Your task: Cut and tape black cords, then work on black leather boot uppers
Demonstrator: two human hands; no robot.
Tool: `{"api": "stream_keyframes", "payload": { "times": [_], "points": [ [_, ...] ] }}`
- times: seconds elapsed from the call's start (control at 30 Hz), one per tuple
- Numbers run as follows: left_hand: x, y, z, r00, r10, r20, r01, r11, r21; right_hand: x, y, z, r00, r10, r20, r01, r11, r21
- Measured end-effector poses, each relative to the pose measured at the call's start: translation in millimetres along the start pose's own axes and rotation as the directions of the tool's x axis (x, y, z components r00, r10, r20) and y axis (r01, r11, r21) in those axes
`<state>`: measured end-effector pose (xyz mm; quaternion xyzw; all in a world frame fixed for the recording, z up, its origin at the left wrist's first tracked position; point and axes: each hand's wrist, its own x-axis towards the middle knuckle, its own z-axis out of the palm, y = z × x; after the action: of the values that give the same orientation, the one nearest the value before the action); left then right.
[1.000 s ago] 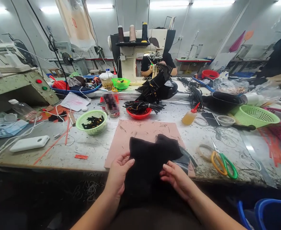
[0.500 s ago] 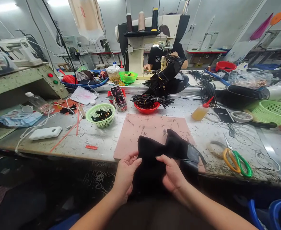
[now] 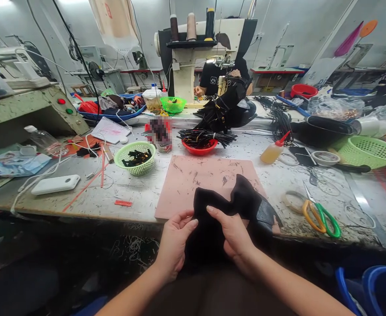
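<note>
While both hands are closed on it, the black fabric piece (image 3: 226, 210) is held at the near edge of the workbench (image 3: 130, 197), its far part lying on the pink cutting mat (image 3: 199, 175). The left hand (image 3: 175, 241) grips its left edge with fingers curled; the right hand (image 3: 234, 235) is pressed on its middle. Green-and-yellow scissors (image 3: 321, 215) are seen to the right, a green basket (image 3: 136, 157) far left.

Both bare forearms reach in from the near edge and converge at the centre. The left hand (image 3: 175, 241) is half curled, fingers bent rightward. The right hand (image 3: 234, 235) lies palm down, fingers pointing left, close beside it.
</note>
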<state>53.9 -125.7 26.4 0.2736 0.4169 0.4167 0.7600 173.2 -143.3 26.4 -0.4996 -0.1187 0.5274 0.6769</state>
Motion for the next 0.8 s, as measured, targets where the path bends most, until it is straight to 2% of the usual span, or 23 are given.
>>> {"api": "stream_keyframes", "payload": {
  "times": [0.2, 0.3, 0.5, 0.63, 0.8],
  "points": [
    [3, 0, -3.1, 1.0, 0.017, -0.011, -0.017, 0.999, 0.051, 1, 1, 1, 1.0, 0.014, 0.014, -0.014, 1.0, -0.011],
    [7, 2, -5.0, 0.999, 0.043, 0.009, -0.043, 0.994, 0.103, 1, 1, 3, 1.0, 0.024, -0.009, -0.024, 0.999, -0.021],
    [12, 5, -4.5, 0.996, 0.02, 0.087, -0.036, 0.983, 0.183, -3, 1, 9, 0.999, 0.041, -0.029, -0.041, 0.999, -0.009],
    [15, 7, -3.4, 0.992, 0.097, 0.081, -0.118, 0.94, 0.321, -4, 1, 10, 0.999, 0.048, -0.005, -0.048, 0.999, -0.011],
    [22, 8, -5.5, 0.979, 0.146, 0.14, -0.196, 0.855, 0.48, -5, 2, 11, 0.998, 0.064, 0.015, -0.064, 0.998, -0.002]
  ]
}}
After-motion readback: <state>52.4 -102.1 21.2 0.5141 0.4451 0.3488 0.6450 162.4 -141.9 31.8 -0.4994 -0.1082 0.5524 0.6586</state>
